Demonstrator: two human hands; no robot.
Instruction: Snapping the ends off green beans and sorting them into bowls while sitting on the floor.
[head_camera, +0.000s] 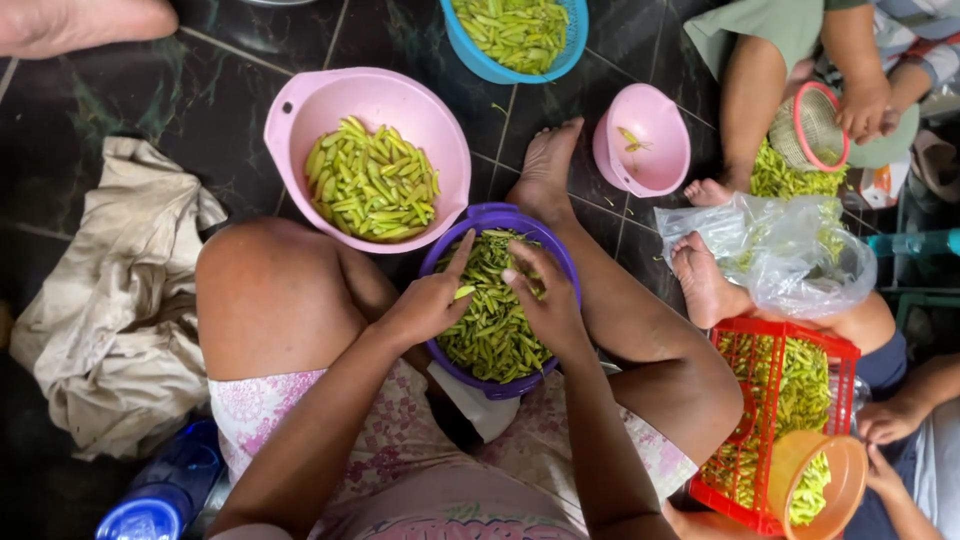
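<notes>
A purple bowl (497, 216) full of green pods rests between my knees. My left hand (428, 300) and my right hand (545, 298) are both over it, fingers pinching one green pod (466, 291) between them. A large pink bowl (368, 97) with more light green pods stands just beyond my left knee.
A blue bowl (500, 66) of pods sits at the top, a small pink bowl (644, 140) near my foot. Other people sit at the right with a red basket (780, 430), an orange bowl (830, 480) and a clear plastic bag (790, 250). A crumpled cloth (110, 310) lies left, a blue bottle (160, 495) below.
</notes>
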